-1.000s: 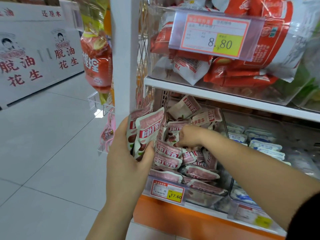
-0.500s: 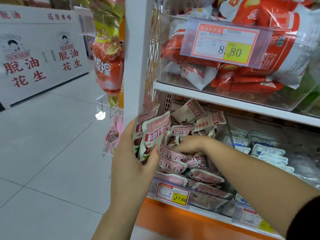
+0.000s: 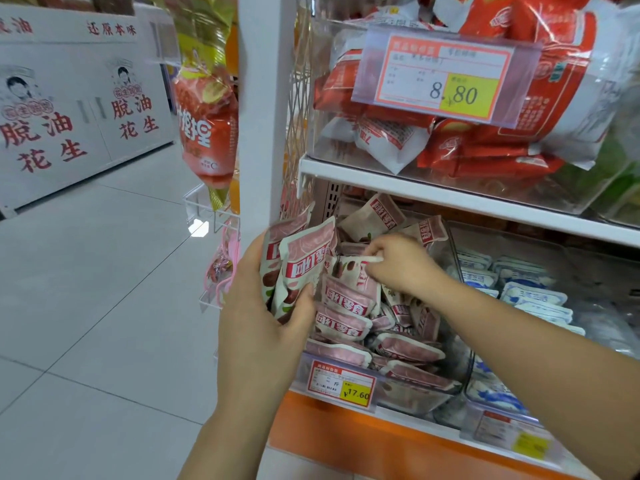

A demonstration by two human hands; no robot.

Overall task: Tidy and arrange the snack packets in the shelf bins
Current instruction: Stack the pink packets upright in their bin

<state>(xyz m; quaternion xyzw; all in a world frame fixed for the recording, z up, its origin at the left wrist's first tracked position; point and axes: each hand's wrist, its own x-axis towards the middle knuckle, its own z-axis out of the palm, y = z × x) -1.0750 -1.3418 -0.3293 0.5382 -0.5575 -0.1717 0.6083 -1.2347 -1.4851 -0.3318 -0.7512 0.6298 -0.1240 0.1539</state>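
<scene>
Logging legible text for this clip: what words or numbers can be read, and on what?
"8.80": upper price tag
"¥17.60": lower price tag
"网红零食": pink snack packets
"脱油花生": white wall panels
"还原本味": panel header strip
Unreadable: both tags' small print, blurred yellow tag lower right, hanging orange bag.

Feed came through bright and even on my end, hardly any shadows. The upper clear bin (image 3: 323,133) threw hazy glare, the floor (image 3: 104,289) had one hot reflection, and the far right edge went soft and smeary.
</scene>
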